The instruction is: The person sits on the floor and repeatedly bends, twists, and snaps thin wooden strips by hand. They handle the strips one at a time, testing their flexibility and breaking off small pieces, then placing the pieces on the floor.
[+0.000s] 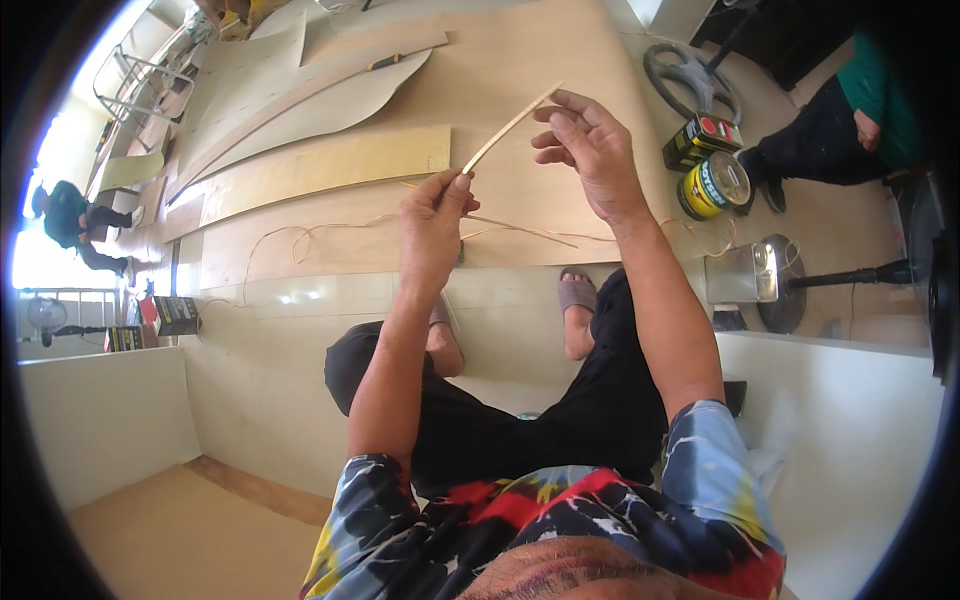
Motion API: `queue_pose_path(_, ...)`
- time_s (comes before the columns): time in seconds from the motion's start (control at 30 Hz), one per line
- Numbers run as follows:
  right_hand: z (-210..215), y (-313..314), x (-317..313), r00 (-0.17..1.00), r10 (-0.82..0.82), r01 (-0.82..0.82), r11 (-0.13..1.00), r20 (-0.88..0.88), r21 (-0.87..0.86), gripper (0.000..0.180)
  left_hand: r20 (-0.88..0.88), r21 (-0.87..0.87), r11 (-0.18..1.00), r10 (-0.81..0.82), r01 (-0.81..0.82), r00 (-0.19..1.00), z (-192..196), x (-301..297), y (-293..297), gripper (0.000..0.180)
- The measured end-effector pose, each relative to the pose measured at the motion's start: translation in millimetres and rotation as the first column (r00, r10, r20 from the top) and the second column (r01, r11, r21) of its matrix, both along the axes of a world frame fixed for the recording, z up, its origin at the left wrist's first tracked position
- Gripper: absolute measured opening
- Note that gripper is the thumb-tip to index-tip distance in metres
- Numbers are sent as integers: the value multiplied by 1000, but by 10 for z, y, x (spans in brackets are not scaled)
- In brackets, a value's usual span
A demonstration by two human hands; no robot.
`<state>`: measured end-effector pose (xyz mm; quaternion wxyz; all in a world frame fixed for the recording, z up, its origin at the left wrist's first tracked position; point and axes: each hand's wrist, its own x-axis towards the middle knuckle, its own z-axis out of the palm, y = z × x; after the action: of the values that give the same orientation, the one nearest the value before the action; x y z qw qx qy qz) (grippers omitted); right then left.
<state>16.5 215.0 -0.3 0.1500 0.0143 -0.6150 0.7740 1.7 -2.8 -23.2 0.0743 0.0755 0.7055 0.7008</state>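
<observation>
My left hand (435, 215) pinches the lower end of a thin pale wooden strip (512, 130) between thumb and fingers. The strip slants up to the right. By its upper end is my right hand (590, 145), fingers apart and loosely curled; the forefinger is at the tip, and whether it touches I cannot tell. A second thin stick (525, 232) runs out to the right from below my left hand; whether that hand also holds it is hidden. Beneath both hands lies a large plywood sheet (540, 50).
Yellowish boards (330, 175) and a long narrow strip with a cutter knife (385, 62) lie further left. A thin cord (265, 240) crosses the sheet. On the right stand a yellow can (712, 188), a rectangular tin (700, 140) and a fan base (783, 285). Two other people (70, 215) are nearby.
</observation>
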Motion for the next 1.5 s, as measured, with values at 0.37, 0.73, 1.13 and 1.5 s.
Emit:
queue_pose_path(0.37, -7, -52, -10, 998, -56, 53, 994, -31, -92, 33, -3, 17, 999, -51, 51, 999, -49, 33, 65, 32)
queue_pose_path(0.73, -15, -172, 1, 992, -123, 123, 992, -5, -31, 24, 74, -79, 989, -121, 127, 990, -56, 114, 158, 28)
queue_pose_path(1.13, -121, -181, 0, 997, -51, 37, 977, 62, 211, 33, 125, 112, 990, -97, 83, 987, -68, 63, 124, 31)
queue_pose_path(1.5, -1, -497, 95, 954, -191, 39, 844, 231, 535, 23, 118, -172, 981, -74, 94, 990, -337, -23, 184, 23)
